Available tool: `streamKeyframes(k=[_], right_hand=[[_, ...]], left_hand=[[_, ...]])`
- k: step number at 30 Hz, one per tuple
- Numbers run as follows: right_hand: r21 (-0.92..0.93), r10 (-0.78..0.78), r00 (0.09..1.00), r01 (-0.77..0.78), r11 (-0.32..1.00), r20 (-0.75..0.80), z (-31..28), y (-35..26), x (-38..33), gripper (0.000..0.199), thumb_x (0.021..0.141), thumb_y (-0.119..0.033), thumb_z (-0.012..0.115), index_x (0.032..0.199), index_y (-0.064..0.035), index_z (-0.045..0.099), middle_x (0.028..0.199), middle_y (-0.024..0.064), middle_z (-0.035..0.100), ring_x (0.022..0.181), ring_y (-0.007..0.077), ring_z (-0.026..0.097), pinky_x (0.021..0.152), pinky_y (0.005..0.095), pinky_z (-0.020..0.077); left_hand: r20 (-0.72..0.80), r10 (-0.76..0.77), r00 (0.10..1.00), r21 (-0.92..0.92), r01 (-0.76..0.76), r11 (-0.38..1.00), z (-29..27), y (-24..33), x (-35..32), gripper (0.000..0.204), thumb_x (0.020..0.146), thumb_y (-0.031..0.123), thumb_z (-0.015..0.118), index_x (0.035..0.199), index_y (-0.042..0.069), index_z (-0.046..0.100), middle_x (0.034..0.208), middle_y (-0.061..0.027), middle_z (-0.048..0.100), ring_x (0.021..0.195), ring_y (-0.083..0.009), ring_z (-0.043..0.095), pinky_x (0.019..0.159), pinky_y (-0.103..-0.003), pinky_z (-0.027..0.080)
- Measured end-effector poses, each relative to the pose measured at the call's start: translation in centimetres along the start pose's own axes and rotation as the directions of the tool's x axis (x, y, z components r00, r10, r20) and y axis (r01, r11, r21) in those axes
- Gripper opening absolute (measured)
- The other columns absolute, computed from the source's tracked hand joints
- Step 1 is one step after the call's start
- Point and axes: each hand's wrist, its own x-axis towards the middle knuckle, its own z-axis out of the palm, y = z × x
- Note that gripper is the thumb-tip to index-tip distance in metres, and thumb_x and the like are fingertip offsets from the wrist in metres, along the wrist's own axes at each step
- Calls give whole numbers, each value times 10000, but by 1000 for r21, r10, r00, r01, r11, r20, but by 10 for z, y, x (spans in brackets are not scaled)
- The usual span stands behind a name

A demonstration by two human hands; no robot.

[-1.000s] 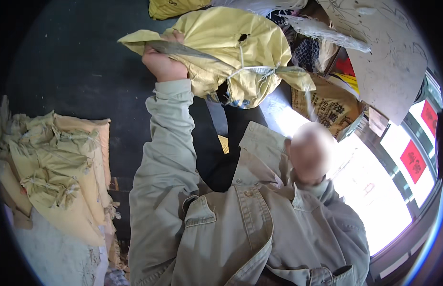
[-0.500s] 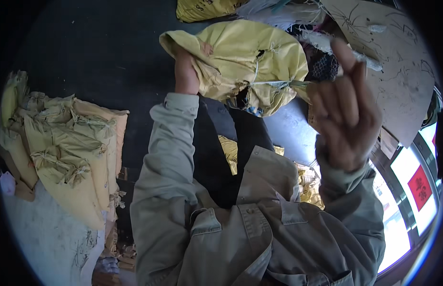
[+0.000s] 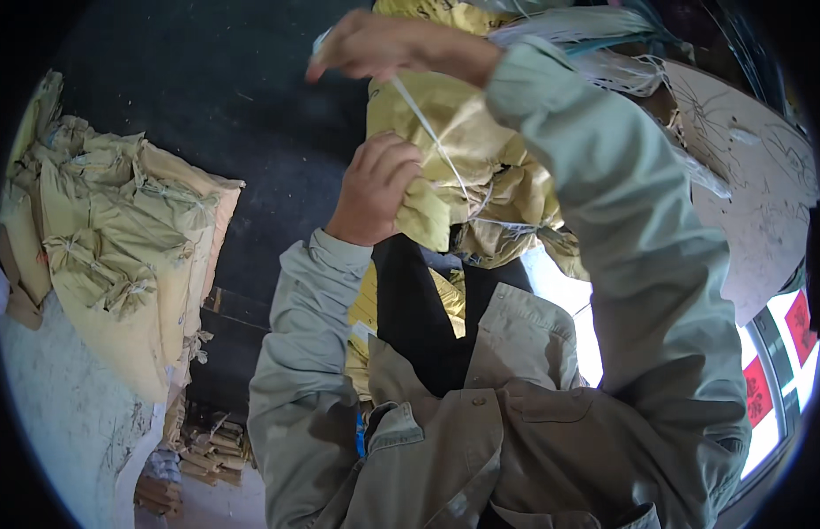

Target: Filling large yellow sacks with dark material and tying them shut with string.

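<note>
A torn yellow woven sack point(image 3: 454, 115) hangs in front of my legs. My left hand point(image 3: 375, 189) is closed on the sack's gathered edge, on its left side. A thin white string point(image 3: 419, 115) runs taut from the tied part of the sack up to my right hand point(image 3: 366, 44). That hand is closed on the string, and my right forearm reaches across over the sack. A white bit of the string shows above its fingers. Another tie crosses the sack's lower part, by a dark hole. My right sleeve hides the sack's right side.
Flattened tan paper sacks point(image 3: 119, 229) are stacked at the left on a grey-white surface point(image 3: 66, 397). Bundles of white and teal strings point(image 3: 595, 35) lie at the top right, beside a pale scribbled board point(image 3: 736, 176). More yellow sacking point(image 3: 361, 326) lies behind my legs.
My right hand has swung from the right of the sack to its upper left, drawing the white string taut. My left hand has come out of the sack's mouth and grips its edge.
</note>
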Motion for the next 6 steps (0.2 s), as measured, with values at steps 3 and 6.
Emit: streamKeyframes(k=[3, 6], right_hand=[[-235, -236, 876, 357, 904, 421, 35, 58, 83, 189, 717, -234, 564, 599, -87, 570, 476, -8, 396, 414, 109, 378, 360, 293, 327], [-602, 233, 747, 267, 753, 622, 120, 12, 78, 173, 697, -250, 574, 604, -105, 597, 507, 36, 465, 419, 166, 413, 369, 329, 355]], left_hand=[[76, 117, 990, 135, -126, 983, 7, 4, 12, 298, 646, 146, 601, 909, 39, 513, 968, -119, 531, 903, -307, 510, 857, -410, 392], [106, -32, 994, 232, 7, 973, 25, -18, -52, 289, 646, 198, 591, 897, 74, 519, 1004, -123, 528, 973, -307, 488, 868, -419, 381]])
